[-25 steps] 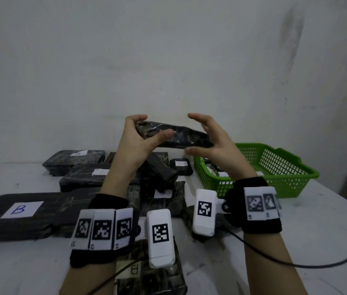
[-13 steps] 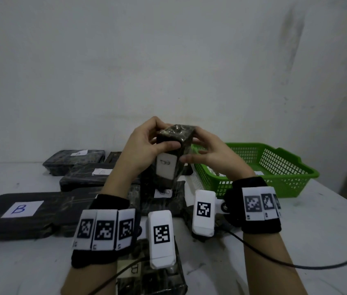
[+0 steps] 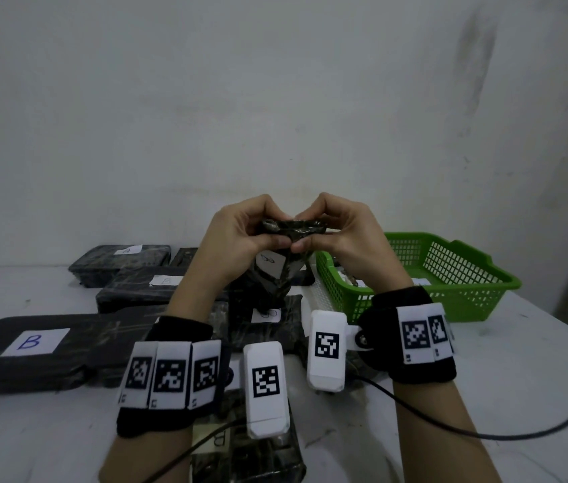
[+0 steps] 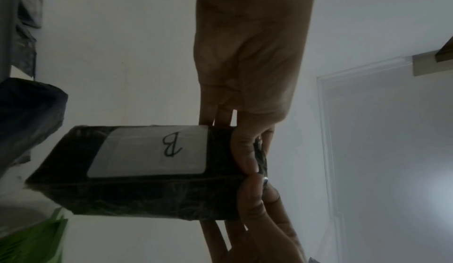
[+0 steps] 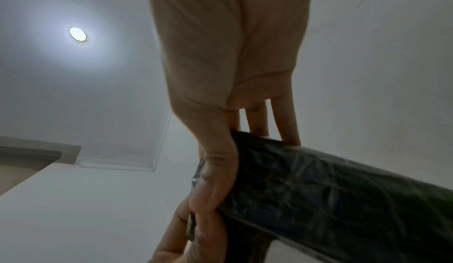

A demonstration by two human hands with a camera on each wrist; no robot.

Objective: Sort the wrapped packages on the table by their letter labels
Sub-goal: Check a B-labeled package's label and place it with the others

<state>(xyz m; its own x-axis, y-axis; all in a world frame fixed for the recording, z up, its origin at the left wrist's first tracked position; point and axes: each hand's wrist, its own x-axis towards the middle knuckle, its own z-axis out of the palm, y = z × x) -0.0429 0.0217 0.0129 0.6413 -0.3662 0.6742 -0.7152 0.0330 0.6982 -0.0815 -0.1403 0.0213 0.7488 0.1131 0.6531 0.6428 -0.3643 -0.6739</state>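
Two hands, left hand (image 3: 240, 235) and right hand (image 3: 340, 235), pinching the B-labelled package (image 4: 147, 172) by its top, best keeping its label (image 4: 152, 151) facing up for reading.

Bkgd: plain white wall (image 3: 275, 99), scuffed at right. White table (image 3: 485, 378). Ceiling w/ one recessed round light (image 5: 77, 34), lit.

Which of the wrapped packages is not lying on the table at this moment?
The small black package labelled B: both the left hand and the right hand grip its top end in the air. All the others lie on the table or in the green basket.
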